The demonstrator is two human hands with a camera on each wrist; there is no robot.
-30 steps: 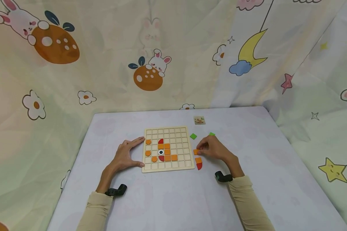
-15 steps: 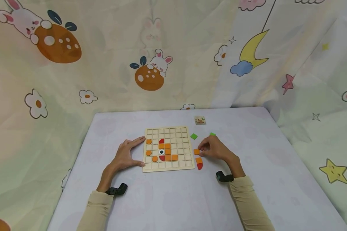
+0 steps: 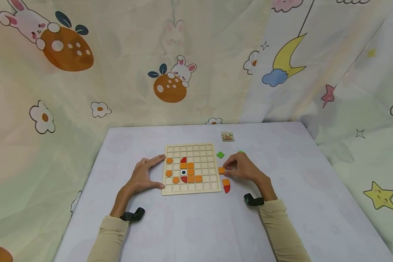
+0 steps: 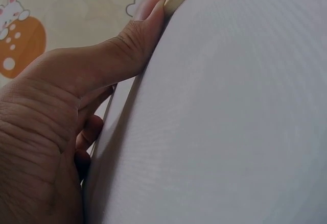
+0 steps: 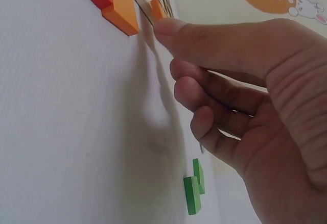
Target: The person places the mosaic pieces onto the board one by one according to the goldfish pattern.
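My left hand [image 3: 141, 175] spreads its thumb and fingers against the left edge of a wooden grid board [image 3: 206, 189]. In the left wrist view, the thumb [image 4: 145, 35] touches the board's rim. An orange square block [image 3: 221, 170] is pinched by my right hand [image 3: 243, 168], just off the board's right edge. The right wrist view shows the thumb against that block [image 5: 157, 8], with the other fingers curled beneath. On the board sit orange discs [image 3: 169, 173], orange squares [image 3: 199, 178], red quarter-round pieces [image 3: 183, 159] and an eye piece [image 3: 183, 172].
Close to the board's right side lie an orange square [image 3: 226, 182] and a red quarter-round piece [image 3: 227, 189]. Green blocks [image 3: 220, 154] lie farther back, one partly behind the right hand. A small pattern card [image 3: 227, 137] is near the table's [image 3: 190, 225] far edge.
My right hand has shifted slightly left and away from me, bringing the pinched orange square nearer the board. The left hand keeps its place on the board's edge.
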